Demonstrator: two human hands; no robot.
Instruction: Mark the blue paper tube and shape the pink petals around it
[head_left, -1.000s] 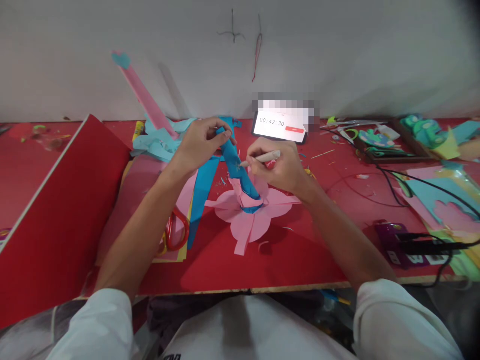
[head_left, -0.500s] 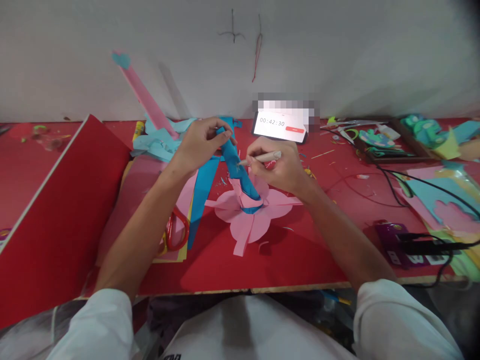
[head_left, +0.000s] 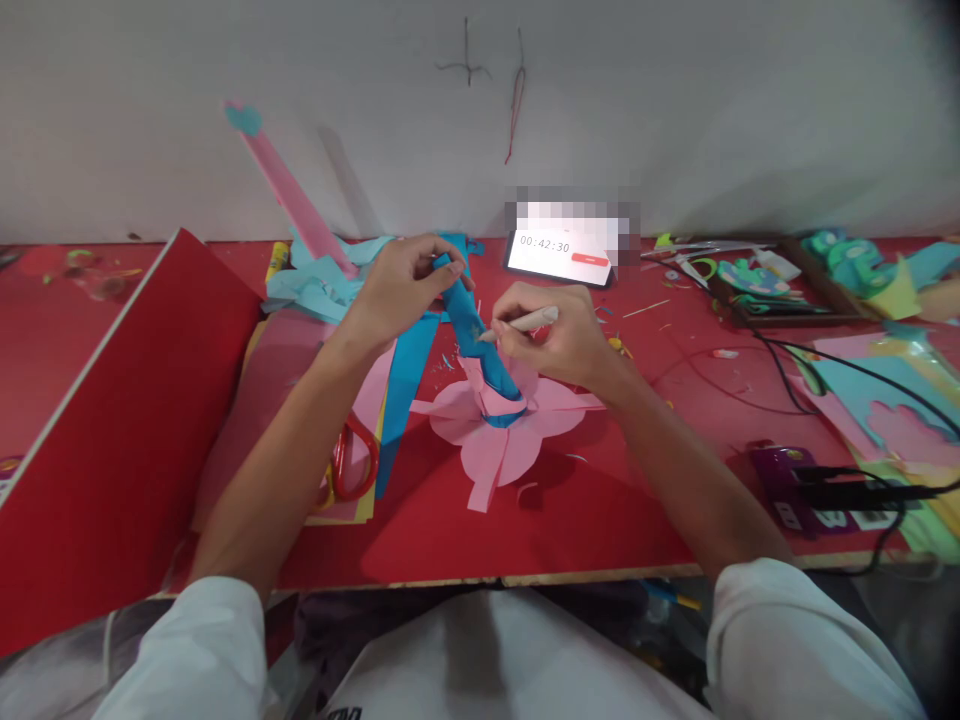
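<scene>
A rolled blue paper tube (head_left: 466, 318) leans up from the middle of a pink paper flower (head_left: 499, 455) with rounded petals and narrow strips. My left hand (head_left: 412, 285) pinches the tube's upper end between thumb and fingers. In my right hand (head_left: 551, 325) is a pale pen (head_left: 534, 320), held in a writing grip. Its tip meets the tube's side, where a small light-coloured mark shows. Red-handled scissors (head_left: 356, 460) lie by my left forearm on stacked coloured paper (head_left: 405, 400), partly hidden by the arm.
A red board (head_left: 135, 430) stands tilted at the left. Behind my hands lies a phone (head_left: 559, 255) showing a timer. A pink paper stick (head_left: 296, 195) leans near the wall. At the right are a brown tray (head_left: 825, 300), cables and a purple box (head_left: 784, 485).
The pen in my right hand has shifted slightly down along the tube, and the light mark near its tip looks a little larger. My left hand stays in place.
</scene>
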